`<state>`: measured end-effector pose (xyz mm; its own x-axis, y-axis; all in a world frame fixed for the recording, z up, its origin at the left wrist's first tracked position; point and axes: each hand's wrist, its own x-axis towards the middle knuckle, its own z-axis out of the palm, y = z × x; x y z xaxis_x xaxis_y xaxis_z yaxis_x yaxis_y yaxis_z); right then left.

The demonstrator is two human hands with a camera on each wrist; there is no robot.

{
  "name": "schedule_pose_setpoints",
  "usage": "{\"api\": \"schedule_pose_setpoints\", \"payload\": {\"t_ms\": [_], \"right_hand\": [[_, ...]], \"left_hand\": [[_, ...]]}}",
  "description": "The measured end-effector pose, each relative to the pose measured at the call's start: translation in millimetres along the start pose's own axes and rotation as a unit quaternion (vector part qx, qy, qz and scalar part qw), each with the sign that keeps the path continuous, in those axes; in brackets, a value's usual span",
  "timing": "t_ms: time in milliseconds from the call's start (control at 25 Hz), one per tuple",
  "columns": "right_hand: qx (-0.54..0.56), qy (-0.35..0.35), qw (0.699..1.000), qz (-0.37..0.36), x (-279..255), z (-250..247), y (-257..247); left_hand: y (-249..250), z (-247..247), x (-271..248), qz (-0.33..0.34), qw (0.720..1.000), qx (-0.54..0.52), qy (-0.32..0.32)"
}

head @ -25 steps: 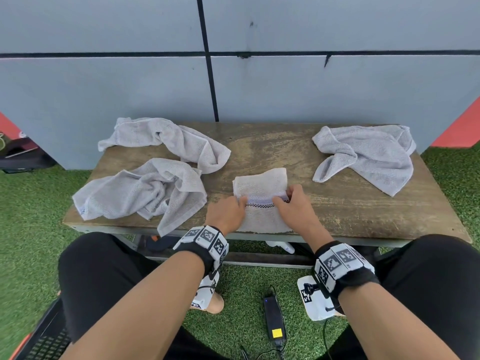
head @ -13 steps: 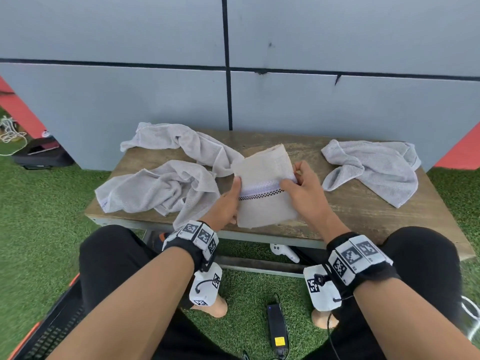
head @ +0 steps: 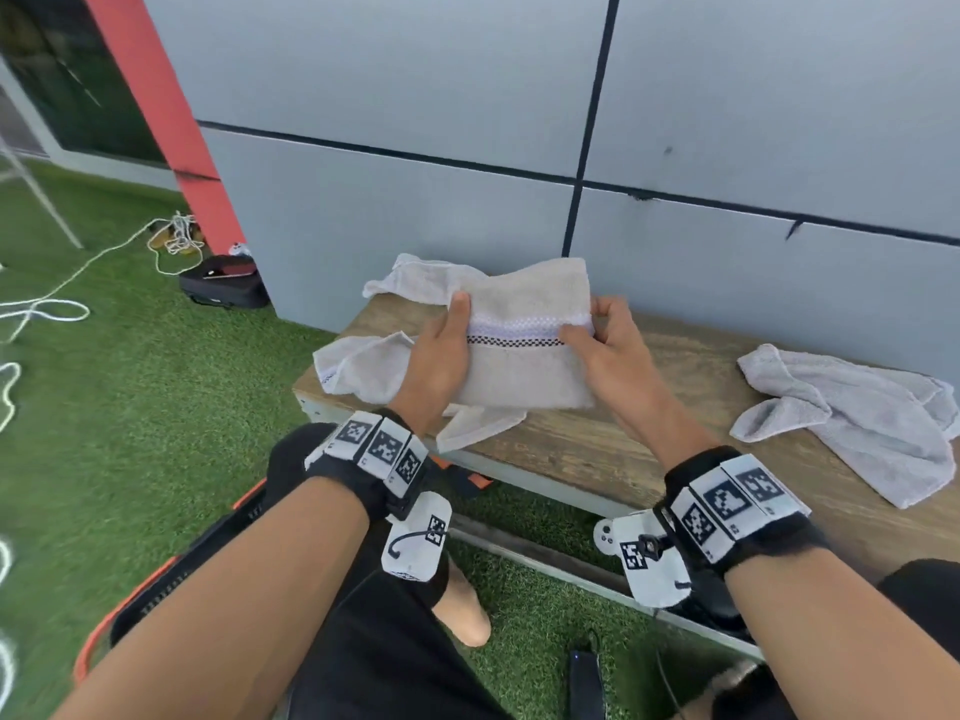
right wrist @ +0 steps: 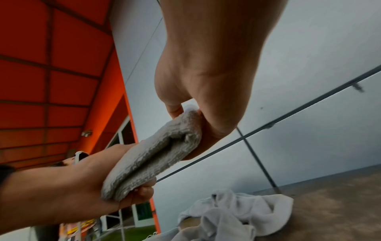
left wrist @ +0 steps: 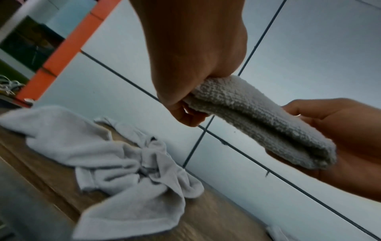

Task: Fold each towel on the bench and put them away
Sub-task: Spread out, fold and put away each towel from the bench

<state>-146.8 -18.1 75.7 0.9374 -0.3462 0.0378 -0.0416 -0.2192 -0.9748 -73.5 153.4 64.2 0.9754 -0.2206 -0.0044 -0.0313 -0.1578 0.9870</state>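
A folded beige towel [head: 524, 350] with a checked stripe is held in the air above the left part of the wooden bench [head: 597, 449]. My left hand [head: 447, 345] grips its left edge, thumb on top. On the opposite edge, my right hand [head: 597, 335] pinches it the same way. In the left wrist view the folded towel [left wrist: 257, 117] spans from my left hand [left wrist: 185, 91] to my right hand [left wrist: 340, 138]. The right wrist view shows the folded towel [right wrist: 154, 154] between my right hand [right wrist: 191, 110] and my left hand [right wrist: 92, 179]. Two crumpled towels [head: 358, 366] lie on the bench's left end, a third towel [head: 857, 423] on its right.
A grey panelled wall [head: 727, 122] stands right behind the bench. A black and orange crate [head: 171, 579] sits on the grass by my left knee. A black bag [head: 223, 288] and white rope [head: 78, 283] lie on the grass at the left. A black device [head: 584, 683] lies between my feet.
Both hands have lifted the folded towel off the bench and carried it up and to the left. My head has turned left, so the bench's right end has slid out of view.
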Motion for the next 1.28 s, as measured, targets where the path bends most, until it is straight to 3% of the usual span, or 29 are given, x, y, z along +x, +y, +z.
{"api": "schedule_pose_setpoints", "payload": {"t_ms": [240, 520, 720, 1000, 1280], "right_hand": [[-0.052, -0.086, 0.995, -0.03, 4, 51, -26], [-0.058, -0.22, 0.967, -0.113, 10, 134, -61], [-0.07, -0.313, 0.939, -0.124, 29, 199, -66], [-0.121, -0.413, 0.895, -0.119, 73, 304, -15], [-0.215, -0.523, 0.817, -0.113, 95, 369, 126]], "left_hand": [[12, -71, -20, 0.026, 0.995, 0.03, 0.089], [10, -181, -56, -0.041, 0.988, 0.02, 0.148], [-11, -244, -65, -0.089, 0.975, -0.027, 0.203], [-125, -306, -60, -0.179, 0.956, -0.044, 0.23], [-279, -302, -44, -0.32, 0.933, 0.004, 0.166]]}}
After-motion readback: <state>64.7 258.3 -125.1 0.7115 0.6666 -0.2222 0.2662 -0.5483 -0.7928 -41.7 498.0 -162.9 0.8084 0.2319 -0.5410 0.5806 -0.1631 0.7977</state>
